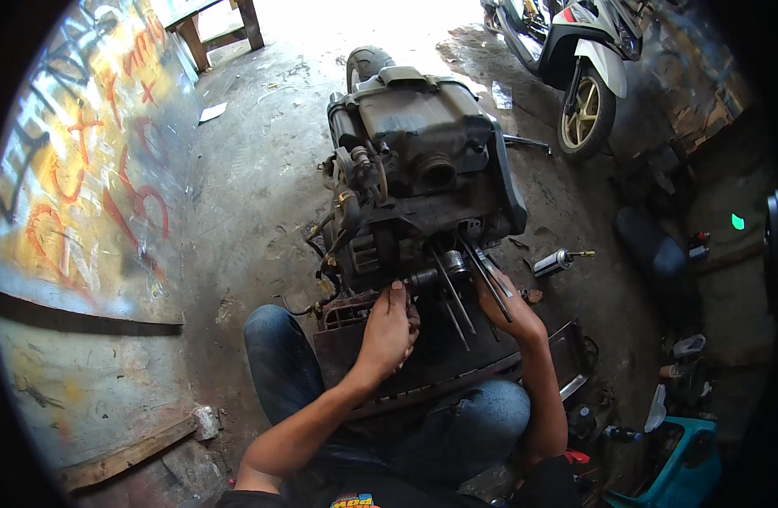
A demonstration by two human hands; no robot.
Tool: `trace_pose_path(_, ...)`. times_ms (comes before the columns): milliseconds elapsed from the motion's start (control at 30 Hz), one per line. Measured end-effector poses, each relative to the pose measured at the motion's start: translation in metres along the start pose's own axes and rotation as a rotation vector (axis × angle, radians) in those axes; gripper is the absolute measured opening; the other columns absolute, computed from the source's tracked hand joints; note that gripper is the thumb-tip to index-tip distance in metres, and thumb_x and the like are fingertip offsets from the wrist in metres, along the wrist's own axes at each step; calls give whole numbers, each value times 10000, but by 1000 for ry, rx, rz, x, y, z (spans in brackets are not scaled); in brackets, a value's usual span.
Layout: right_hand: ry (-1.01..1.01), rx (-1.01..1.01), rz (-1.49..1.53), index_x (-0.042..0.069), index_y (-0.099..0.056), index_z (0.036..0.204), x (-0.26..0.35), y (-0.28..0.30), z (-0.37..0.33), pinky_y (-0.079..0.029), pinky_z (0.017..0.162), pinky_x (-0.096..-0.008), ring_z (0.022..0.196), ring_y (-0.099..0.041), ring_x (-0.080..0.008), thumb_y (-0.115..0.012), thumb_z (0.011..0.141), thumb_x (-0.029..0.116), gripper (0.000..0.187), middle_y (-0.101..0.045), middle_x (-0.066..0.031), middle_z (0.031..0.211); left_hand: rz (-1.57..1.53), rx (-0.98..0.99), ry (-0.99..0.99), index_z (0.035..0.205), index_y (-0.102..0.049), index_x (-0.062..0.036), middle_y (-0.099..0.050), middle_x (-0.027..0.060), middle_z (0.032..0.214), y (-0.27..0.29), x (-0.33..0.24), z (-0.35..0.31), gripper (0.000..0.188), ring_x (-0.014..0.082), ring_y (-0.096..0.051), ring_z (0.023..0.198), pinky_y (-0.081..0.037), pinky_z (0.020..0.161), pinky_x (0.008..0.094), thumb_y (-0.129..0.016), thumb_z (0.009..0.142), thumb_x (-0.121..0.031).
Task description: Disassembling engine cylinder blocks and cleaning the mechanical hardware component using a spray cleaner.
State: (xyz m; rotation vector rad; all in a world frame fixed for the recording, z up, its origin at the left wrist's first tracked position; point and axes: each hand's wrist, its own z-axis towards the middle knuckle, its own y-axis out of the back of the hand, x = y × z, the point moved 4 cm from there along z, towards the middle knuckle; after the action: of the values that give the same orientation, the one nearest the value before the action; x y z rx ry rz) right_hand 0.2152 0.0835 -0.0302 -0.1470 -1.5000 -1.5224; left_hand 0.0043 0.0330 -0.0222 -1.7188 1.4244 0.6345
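A partly dismantled scooter engine [423, 178] stands in front of me, with long metal studs [455, 305] sticking out toward me. Between the studs shows a shiny piston [455, 264]. My left hand [387, 333] is closed at the left of the studs, thumb uppermost. It meets the end of a dark cylindrical part [423, 278]; what its curled fingers hold is hidden. My right hand [499, 303] lies along the right side of the studs, close to the piston. The fingers of that hand are mostly hidden behind the studs.
A spray can [554, 262] lies on the floor at the right. A white scooter [588, 68] is parked at the back right, and a painted metal wall [92, 161] runs along the left. A teal plastic stool [672, 466] is at the lower right.
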Motion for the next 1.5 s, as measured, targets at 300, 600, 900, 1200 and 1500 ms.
trace_pose_path(300, -100, 38, 79, -66, -462, 1217, -12, -1, -5, -430, 886, -484, 1017, -499, -502, -512, 798, -24, 424, -506, -315, 1167, 248, -79, 180, 931, -426, -130, -381, -16, 632, -15, -7, 0, 388, 89, -367, 409, -295, 313, 243, -274, 1016, -477)
trace_pose_path(600, -96, 22, 72, -55, -489, 1165, -14, 2, -4, -436, 823, -482, 970, -535, -458, -480, 833, -9, 335, -547, -286, 1078, 524, -390, -632, 1039, -497, 73, -504, 217, 556, -16, 24, 11, 460, 335, -576, 506, -391, 476, 438, -312, 1039, -349)
trace_pose_path(900, -159, -9, 86, -56, -517, 1086, 2, 4, 3, -435, 762, -447, 848, -516, -448, -448, 837, -31, 260, -544, -269, 955, 479, -419, -544, 1144, -483, 104, -512, 212, 592, -2, 30, 13, 540, 266, -539, 497, -385, 486, 410, -304, 1034, -394)
trace_pose_path(1200, -56, -31, 87, -68, -495, 1106, 2, 4, 5, -441, 758, -441, 814, -489, -453, -471, 825, -44, 284, -524, -264, 921, 457, -245, -289, 882, -489, -7, -522, 79, 647, -3, 9, 4, 522, 165, -500, 559, -421, 572, 334, -266, 1028, -456)
trace_pose_path(1500, -163, 4, 128, -62, -506, 1106, 0, 4, 3, -436, 808, -468, 903, -494, -486, -477, 822, -47, 286, -534, -282, 1021, -23, 106, 340, 834, -357, -140, -349, -47, 593, -11, -26, -4, 336, 61, -315, 386, -255, 283, 214, -290, 1028, -406)
